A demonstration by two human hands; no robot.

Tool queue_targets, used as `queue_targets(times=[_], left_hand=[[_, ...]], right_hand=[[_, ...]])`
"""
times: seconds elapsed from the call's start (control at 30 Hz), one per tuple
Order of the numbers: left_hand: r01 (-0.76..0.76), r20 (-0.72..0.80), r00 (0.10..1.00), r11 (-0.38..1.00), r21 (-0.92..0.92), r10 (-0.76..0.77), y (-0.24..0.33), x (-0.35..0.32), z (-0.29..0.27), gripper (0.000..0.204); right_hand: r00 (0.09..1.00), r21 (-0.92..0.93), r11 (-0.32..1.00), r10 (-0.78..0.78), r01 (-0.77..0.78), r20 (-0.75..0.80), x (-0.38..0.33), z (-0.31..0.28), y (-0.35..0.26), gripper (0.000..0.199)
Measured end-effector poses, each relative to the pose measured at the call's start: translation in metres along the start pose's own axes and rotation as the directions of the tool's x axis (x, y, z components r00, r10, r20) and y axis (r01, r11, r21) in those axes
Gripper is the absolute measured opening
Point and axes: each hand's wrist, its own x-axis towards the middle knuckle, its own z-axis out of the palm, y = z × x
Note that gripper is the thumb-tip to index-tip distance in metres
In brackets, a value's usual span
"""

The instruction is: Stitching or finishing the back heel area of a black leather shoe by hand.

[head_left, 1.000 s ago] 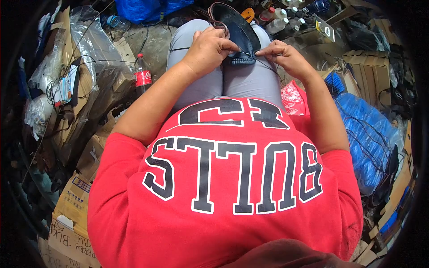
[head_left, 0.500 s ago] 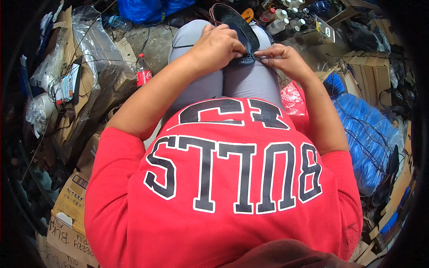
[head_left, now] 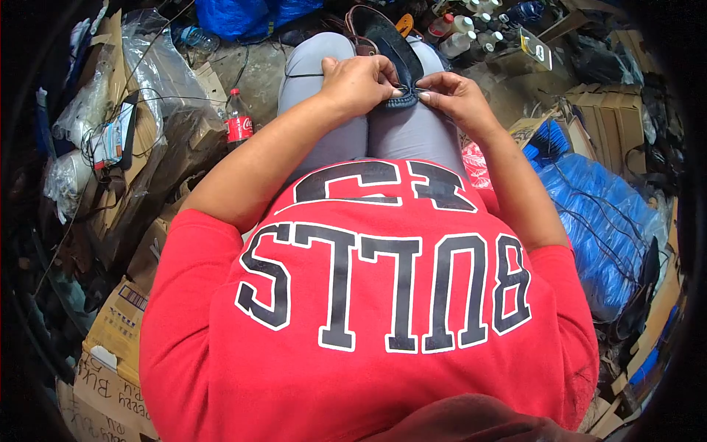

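Note:
A dark shoe (head_left: 396,50) with a brown strap-like edge rests across my grey-trousered thighs, its stitched-looking blue-black end (head_left: 401,100) toward me. My left hand (head_left: 357,82) is closed at the left side of that end, thumb and fingers pinching its edge. From the right, my right hand (head_left: 458,99) pinches at the same spot, fingertips close to the left thumb. A thin dark strand seems to pass between the fingertips, too small to make out fully. Part of the shoe's left side is hidden behind my left hand.
Several bottles (head_left: 458,43) stand beyond my right knee, near an orange object (head_left: 404,26). A red-labelled bottle (head_left: 238,118) stands left of my legs. Cardboard (head_left: 132,166) and plastic lie at left; a blue plastic-wrapped bundle (head_left: 593,232) sits at right.
My left hand has shifted slightly down and left, turning so more of the shoe's strap shows. The right hand's fingers have bunched closer at the shoe's end.

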Motion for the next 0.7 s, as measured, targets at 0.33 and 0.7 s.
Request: queue_targets(times=[0.33, 0.7], left_hand=[[-0.110, 0.035, 0.993, 0.993, -0.045, 0.111, -0.001, 0.002, 0.004, 0.016], [-0.471, 0.021, 0.860, 0.775, 0.421, 0.510, -0.016, -0.006, -0.019, 0.011]], right_hand=[[0.999, -0.300, 0.954, 0.002, -0.012, -0.032, 0.001, 0.001, -0.013, 0.013], [0.999, -0.094, 0.996, 0.008, -0.003, 0.047, -0.003, -0.028, -0.011, 0.014]])
